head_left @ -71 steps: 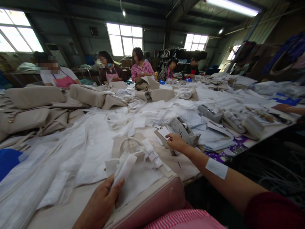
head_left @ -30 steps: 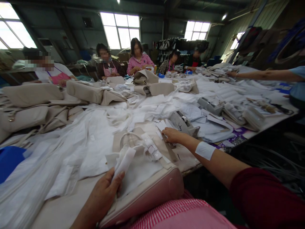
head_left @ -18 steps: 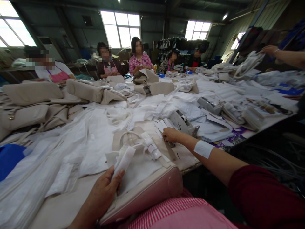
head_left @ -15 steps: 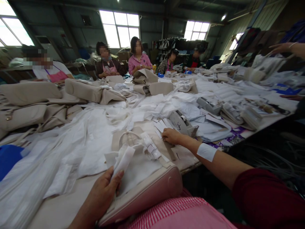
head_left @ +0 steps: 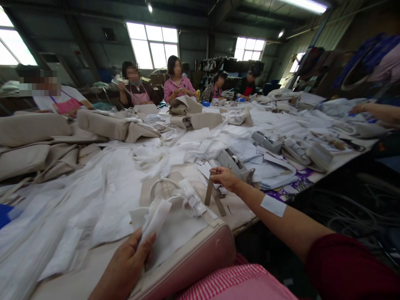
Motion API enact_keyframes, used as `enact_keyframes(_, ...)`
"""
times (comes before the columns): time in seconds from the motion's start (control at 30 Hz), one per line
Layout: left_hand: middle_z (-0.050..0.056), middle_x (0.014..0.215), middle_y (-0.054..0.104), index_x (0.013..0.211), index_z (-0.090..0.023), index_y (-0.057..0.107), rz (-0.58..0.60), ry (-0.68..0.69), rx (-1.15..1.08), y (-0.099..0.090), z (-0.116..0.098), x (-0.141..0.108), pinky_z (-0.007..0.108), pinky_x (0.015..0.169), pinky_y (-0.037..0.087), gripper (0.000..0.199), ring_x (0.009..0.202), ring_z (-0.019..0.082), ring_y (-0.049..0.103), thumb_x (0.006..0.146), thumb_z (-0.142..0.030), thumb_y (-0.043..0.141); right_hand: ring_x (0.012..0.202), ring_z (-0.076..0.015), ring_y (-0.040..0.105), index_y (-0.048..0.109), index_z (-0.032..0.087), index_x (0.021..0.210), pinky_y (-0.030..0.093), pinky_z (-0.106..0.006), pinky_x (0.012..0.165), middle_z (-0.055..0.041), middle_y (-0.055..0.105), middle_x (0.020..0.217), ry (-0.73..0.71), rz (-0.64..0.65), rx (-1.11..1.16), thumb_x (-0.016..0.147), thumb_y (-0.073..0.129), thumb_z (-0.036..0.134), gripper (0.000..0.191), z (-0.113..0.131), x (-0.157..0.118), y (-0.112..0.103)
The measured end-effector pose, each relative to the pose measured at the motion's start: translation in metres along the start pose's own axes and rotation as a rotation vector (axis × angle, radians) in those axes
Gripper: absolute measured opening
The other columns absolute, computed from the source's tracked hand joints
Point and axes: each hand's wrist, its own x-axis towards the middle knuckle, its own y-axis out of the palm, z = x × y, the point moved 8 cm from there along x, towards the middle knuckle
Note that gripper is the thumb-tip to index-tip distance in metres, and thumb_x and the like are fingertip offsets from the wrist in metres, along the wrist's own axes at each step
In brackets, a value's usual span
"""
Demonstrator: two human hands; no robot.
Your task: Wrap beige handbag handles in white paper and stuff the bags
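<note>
A beige bag lies on its side at the table's near edge, against a pink apron. My left hand pinches a white wrapped strap above the bag's white lining. Farther right, my right hand holds a narrow brown strip between thumb and fingers, its lower end hanging down. Another brown strip lies on the table just below. White paper pieces and a grey tape dispenser are beside the right hand. A white patch is on my right forearm.
Beige bags are piled at the left. White wrapping sheets cover much of the table. A second grey dispenser stands farther back. Several people sit across the table; another person's hand reaches in at the right.
My right hand has lifted a brown strip off the table. My left hand keeps its grip on the wrapped strap. The other person's hand at the right has come lower.
</note>
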Motion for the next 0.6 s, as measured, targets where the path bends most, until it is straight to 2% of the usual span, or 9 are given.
enact_keyframes(0.07,-0.003,0.054,0.053,0.068,-0.022,0.053,-0.017,0.009,0.001,-0.001,0.002,0.001,0.027,0.06,0.041,0.049,0.056,0.018,0.051,0.086,-0.066,0.041,0.067,-0.0145,0.062,0.055,0.017,0.084,0.054,-0.03,0.064,-0.0006,0.062,0.074,-0.001,-0.032,0.085,0.065,0.071,0.041,0.034,0.005,-0.001,-0.003)
enact_keyframes(0.13,-0.003,0.054,0.053,0.068,-0.022,0.053,-0.022,0.014,-0.005,0.0,0.005,0.003,0.027,0.059,0.041,0.05,0.056,0.017,0.05,0.085,-0.067,0.041,0.07,-0.0159,0.064,0.051,0.019,0.078,0.055,-0.032,0.066,-0.0017,0.063,0.075,-0.017,-0.064,0.136,0.067,0.07,0.044,0.033,0.013,-0.001,-0.01)
enact_keyframes(0.3,-0.003,0.055,0.052,0.071,-0.022,0.054,-0.009,0.015,-0.036,0.003,0.012,0.006,0.027,0.058,0.041,0.052,0.055,0.017,0.05,0.083,-0.071,0.041,0.078,-0.0178,0.065,0.047,0.021,0.086,0.056,-0.036,0.071,-0.0025,0.063,0.085,-0.076,-0.169,0.097,0.072,0.064,0.04,0.03,0.027,-0.007,-0.027)
enact_keyframes(0.4,-0.004,0.055,0.052,0.073,-0.022,0.055,-0.007,0.014,-0.038,0.002,0.015,0.005,0.027,0.058,0.041,0.051,0.056,0.017,0.05,0.084,-0.07,0.041,0.075,-0.0181,0.062,0.048,0.021,0.099,0.055,-0.037,0.07,-0.0004,0.06,0.083,-0.08,-0.235,-0.041,0.07,0.063,0.034,0.035,0.017,-0.028,-0.037)
enact_keyframes(0.47,-0.003,0.056,0.052,0.073,-0.023,0.055,-0.003,0.015,-0.027,0.001,0.015,0.005,0.027,0.059,0.041,0.05,0.057,0.018,0.05,0.084,-0.069,0.041,0.075,-0.0195,0.06,0.053,0.02,0.103,0.053,-0.04,0.075,-0.0005,0.059,0.08,-0.076,-0.261,-0.185,0.068,0.065,0.029,0.038,0.007,-0.049,-0.045)
enact_keyframes(0.53,-0.003,0.056,0.053,0.07,-0.023,0.055,0.012,0.013,-0.002,0.001,0.014,0.006,0.027,0.06,0.042,0.05,0.058,0.018,0.052,0.084,-0.07,0.041,0.085,-0.023,0.059,0.06,0.018,0.095,0.048,-0.044,0.087,-0.004,0.06,0.084,-0.078,-0.259,-0.347,0.066,0.068,0.025,0.031,0.0,-0.071,-0.054)
enact_keyframes(0.6,-0.003,0.057,0.053,0.068,-0.023,0.053,0.03,0.011,0.03,0.002,0.013,0.007,0.027,0.061,0.042,0.051,0.058,0.018,0.053,0.084,-0.069,0.041,0.103,-0.0291,0.054,0.066,0.016,0.087,0.038,-0.048,0.1,-0.0105,0.061,0.1,-0.092,-0.25,-0.543,0.064,0.071,0.023,0.025,0.001,-0.09,-0.06)
